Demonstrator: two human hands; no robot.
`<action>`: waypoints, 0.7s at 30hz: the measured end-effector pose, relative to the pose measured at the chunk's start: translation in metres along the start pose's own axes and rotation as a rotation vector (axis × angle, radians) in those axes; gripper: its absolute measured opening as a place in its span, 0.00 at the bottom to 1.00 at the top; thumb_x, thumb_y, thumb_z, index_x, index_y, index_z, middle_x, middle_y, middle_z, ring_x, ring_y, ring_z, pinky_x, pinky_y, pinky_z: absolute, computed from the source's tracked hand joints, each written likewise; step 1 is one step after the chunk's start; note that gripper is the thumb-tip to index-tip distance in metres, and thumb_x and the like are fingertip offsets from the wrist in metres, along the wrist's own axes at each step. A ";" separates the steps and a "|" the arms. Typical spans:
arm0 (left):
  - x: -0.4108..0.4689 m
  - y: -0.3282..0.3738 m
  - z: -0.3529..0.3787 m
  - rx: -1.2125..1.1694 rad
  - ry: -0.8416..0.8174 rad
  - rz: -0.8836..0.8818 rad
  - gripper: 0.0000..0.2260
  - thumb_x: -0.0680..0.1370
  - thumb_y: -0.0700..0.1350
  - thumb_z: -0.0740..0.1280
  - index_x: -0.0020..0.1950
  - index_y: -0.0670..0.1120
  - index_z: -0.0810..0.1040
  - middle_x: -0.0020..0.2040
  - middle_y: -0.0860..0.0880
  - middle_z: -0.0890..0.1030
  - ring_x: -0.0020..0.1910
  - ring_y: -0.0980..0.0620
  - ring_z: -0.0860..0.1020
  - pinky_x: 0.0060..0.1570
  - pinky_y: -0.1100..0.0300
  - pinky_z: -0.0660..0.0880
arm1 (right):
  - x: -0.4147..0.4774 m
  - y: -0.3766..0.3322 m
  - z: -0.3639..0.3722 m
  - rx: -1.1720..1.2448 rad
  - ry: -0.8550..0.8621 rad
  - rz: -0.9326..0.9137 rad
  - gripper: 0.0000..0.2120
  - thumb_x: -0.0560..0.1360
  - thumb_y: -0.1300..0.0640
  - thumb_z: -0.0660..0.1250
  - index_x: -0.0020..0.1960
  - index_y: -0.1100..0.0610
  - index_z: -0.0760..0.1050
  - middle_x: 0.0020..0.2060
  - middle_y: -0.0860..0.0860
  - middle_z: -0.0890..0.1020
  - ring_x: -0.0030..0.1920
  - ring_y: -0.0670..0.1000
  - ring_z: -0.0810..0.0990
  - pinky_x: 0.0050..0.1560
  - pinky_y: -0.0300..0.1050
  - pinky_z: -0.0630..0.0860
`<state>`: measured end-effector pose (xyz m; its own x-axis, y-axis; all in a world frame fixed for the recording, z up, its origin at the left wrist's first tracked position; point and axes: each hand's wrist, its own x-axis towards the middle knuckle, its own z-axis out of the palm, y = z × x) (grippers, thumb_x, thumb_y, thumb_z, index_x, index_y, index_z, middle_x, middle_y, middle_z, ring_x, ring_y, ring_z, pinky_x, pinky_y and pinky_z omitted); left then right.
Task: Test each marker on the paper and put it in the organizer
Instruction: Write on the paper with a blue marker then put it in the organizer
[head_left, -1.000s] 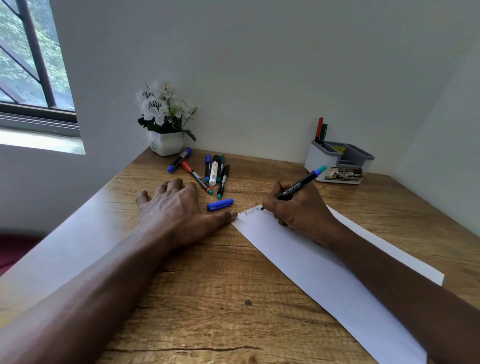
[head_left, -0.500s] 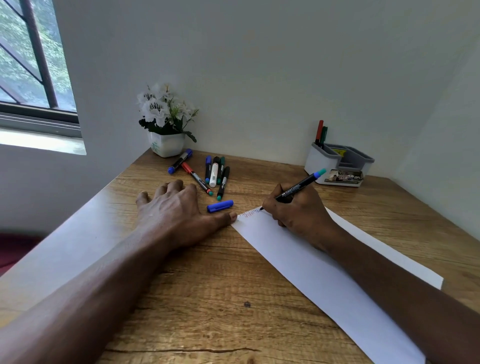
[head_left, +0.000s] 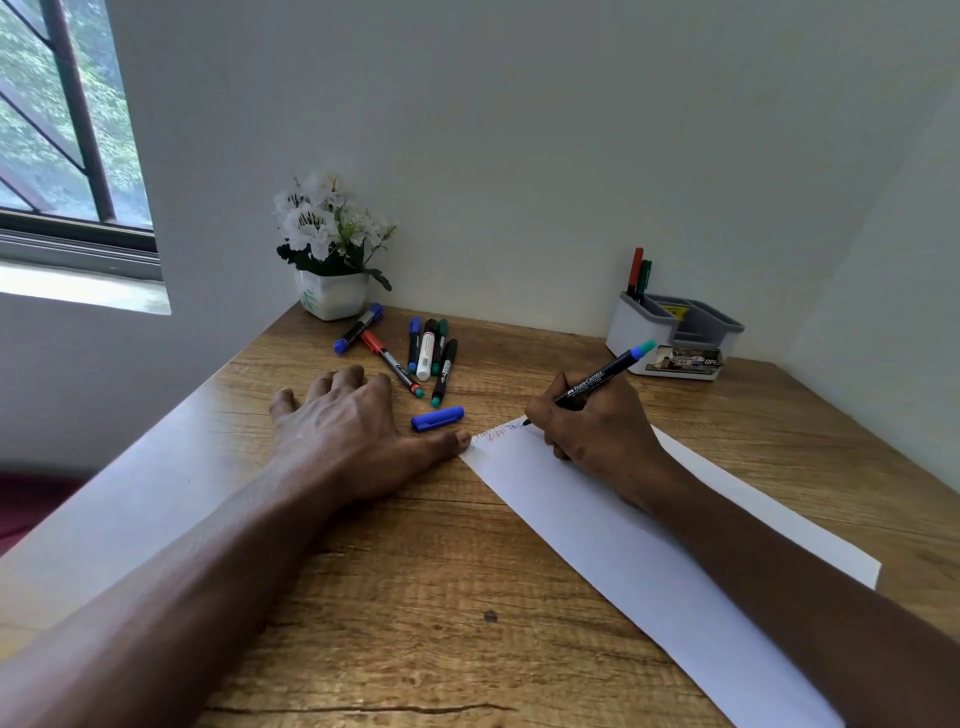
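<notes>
Marker (head_left: 597, 379): uncapped, pinched in right hand (head_left: 592, 431), tip on far end of paper (head_left: 597, 519), barrel slanting up-right toward organizer (head_left: 631, 332) beyond. Blue cap (head_left: 437, 418): on desk, just beyond thumb of left hand (head_left: 337, 421), which rests flat and holds nothing.

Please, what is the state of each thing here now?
White paper sheet: flat on wooden desk, scribbled at far corner.
Black marker, blue-teal end: uncapped, tip on paper, gripped by right hand.
Blue plastic cap: off, on desk.
Left hand: flat, thumb at paper corner.
Grey-white plastic organizer: holds two upright markers.
Six loose markers: capped, lying down.
</notes>
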<state>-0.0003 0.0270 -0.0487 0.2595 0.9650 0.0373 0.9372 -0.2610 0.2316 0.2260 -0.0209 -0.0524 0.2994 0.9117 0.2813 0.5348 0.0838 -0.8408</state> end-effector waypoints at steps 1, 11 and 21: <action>0.000 0.000 0.000 0.000 -0.002 0.000 0.49 0.64 0.83 0.55 0.76 0.54 0.68 0.78 0.48 0.65 0.77 0.45 0.62 0.74 0.38 0.58 | 0.000 0.000 0.000 -0.006 0.001 -0.004 0.08 0.74 0.59 0.75 0.38 0.59 0.79 0.24 0.49 0.80 0.25 0.46 0.78 0.31 0.42 0.76; 0.001 0.000 -0.001 0.000 -0.009 -0.004 0.49 0.65 0.83 0.55 0.77 0.54 0.66 0.79 0.48 0.64 0.78 0.45 0.62 0.75 0.38 0.57 | -0.002 -0.003 0.001 -0.051 -0.008 -0.023 0.08 0.73 0.59 0.75 0.38 0.61 0.79 0.26 0.51 0.80 0.26 0.47 0.77 0.32 0.42 0.76; 0.001 -0.001 0.001 -0.006 -0.013 -0.002 0.50 0.64 0.84 0.54 0.77 0.54 0.66 0.79 0.48 0.64 0.78 0.45 0.62 0.74 0.39 0.57 | -0.002 -0.003 0.001 -0.029 0.004 0.027 0.07 0.73 0.59 0.75 0.39 0.59 0.79 0.26 0.50 0.80 0.26 0.47 0.78 0.31 0.40 0.76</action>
<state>-0.0008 0.0287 -0.0497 0.2601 0.9653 0.0244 0.9365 -0.2584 0.2371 0.2233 -0.0224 -0.0511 0.3169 0.9120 0.2606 0.5488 0.0478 -0.8346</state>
